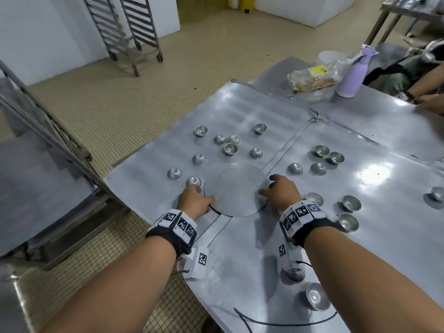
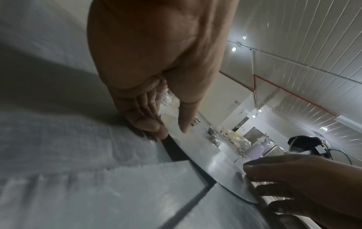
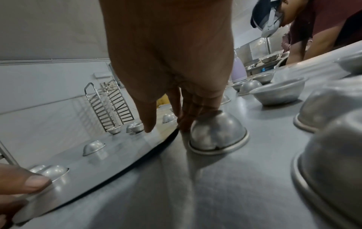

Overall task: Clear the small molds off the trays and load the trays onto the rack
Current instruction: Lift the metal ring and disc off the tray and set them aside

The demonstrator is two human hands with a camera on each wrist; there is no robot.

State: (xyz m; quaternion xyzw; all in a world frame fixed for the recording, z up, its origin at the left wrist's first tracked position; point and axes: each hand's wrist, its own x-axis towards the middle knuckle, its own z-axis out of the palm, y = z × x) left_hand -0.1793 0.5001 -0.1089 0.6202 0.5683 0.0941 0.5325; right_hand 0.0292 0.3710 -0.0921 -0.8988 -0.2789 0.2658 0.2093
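A bare round metal tray [image 1: 236, 188] lies flat on the steel table [image 1: 252, 260], near its front left. My left hand [image 1: 199, 198] pinches the tray's left rim, and my right hand [image 1: 271, 191] pinches its right rim. In the left wrist view the left hand [image 2: 170, 128] has its thumb on top of the tray [image 2: 205, 148] and its fingers under the edge. In the right wrist view the right hand [image 3: 166, 125] holds the tray [image 3: 117, 155] likewise, beside an upturned mold [image 3: 217, 133]. Several small metal molds [image 1: 230, 149] are scattered on the table around the tray.
A tall wheeled rack [image 1: 125, 27] stands far back on the left. A second metal rack frame [image 1: 48, 131] stands close on the left of the table. A purple bottle [image 1: 353, 75] and a food bag [image 1: 312, 78] sit at the far end, near another person's arm [image 1: 422, 92].
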